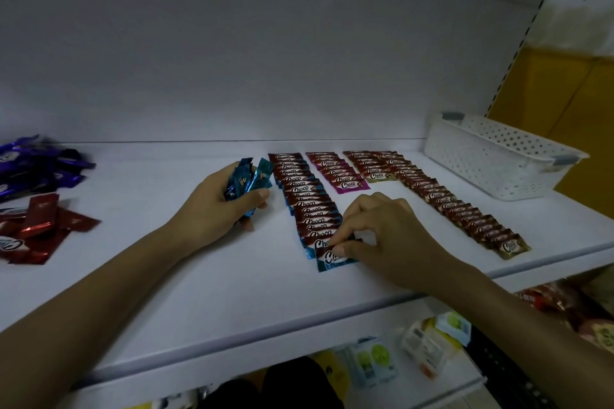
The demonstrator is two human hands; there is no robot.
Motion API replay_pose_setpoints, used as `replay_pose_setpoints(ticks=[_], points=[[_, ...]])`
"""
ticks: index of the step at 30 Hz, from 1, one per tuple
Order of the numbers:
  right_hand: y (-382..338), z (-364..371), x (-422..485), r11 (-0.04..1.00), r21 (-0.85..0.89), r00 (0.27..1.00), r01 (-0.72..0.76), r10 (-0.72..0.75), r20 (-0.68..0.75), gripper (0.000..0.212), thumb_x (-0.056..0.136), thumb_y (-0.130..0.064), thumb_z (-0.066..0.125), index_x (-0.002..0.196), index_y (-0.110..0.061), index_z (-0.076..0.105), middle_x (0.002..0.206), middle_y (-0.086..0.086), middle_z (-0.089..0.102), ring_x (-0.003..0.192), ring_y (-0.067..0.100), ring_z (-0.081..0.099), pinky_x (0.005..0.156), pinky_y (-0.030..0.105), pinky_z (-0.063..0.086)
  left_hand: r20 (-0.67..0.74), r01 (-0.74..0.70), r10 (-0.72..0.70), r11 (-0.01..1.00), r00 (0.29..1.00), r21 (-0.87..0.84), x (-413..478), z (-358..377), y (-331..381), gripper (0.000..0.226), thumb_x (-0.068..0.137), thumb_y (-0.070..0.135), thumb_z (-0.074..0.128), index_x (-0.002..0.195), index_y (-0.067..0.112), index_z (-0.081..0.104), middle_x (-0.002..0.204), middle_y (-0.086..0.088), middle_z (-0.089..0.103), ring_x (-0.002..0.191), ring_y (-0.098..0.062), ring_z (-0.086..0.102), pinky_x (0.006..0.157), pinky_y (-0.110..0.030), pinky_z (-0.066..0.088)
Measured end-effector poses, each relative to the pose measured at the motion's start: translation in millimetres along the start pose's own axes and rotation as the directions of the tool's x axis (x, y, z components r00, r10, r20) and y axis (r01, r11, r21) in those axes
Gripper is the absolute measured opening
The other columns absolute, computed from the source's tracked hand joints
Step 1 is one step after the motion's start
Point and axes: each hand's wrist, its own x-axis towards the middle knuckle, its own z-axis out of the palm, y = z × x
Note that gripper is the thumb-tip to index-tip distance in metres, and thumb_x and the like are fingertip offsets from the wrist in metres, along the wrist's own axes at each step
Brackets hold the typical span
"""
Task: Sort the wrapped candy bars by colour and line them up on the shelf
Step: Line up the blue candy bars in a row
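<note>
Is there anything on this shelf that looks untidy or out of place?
Yes. At the left of the shelf, purple bars and red bars lie in loose heaps, crossing one another, not in rows. The left hand grips spare blue bars; the right hand pinches the front bar of the blue row.

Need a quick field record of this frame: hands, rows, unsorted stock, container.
left hand: left hand grips a bunch of blue-wrapped bars, just left of the rows
right hand: right hand pinches the nearest bar at the near end of the blue row
other rows: pink row, short; short beige row; long beige row
unsorted: purple pile and red pile, far left of the shelf
container: white perforated basket, right rear; contents not visible
</note>
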Motion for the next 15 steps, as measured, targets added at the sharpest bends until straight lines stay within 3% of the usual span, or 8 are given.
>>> replay_pose_setpoints(ticks=[9, 15], points=[[-2.0, 9.8, -2.1, 0.997, -0.073, 0.999, 0.033, -0.035, -0.026, 0.016, 0.085, -0.04, 0.065, 0.096, -0.03, 0.072, 0.103, -0.015, 0.061, 0.099, 0.001, 0.045, 0.078, 0.022, 0.019, -0.002, 0.001, -0.001, 1.0, 1.0, 0.011, 0.6, -1.5, -1.5, 0.01, 0.091, 0.02, 0.061, 0.097, 0.028, 0.059, 0.079, 0.007, 0.071, 0.052, -0.008, 0.062, 0.05, -0.016, 0.049], [0.2, 9.2, -5.6, 0.999, -0.031, 0.999, -0.023, 0.022, -0.031, 0.021, 0.086, -0.04, 0.063, 0.102, -0.028, 0.069, 0.106, -0.012, 0.063, 0.099, 0.002, 0.047, 0.085, 0.025, 0.027, -0.02, -0.009, 0.01, 1.0, 1.0, 0.028, 0.1, -2.5, 0.7, 0.012, 0.09, 0.019, 0.063, 0.096, 0.029, 0.059, 0.078, 0.005, 0.07, 0.055, -0.006, 0.063, 0.05, -0.014, 0.048]])
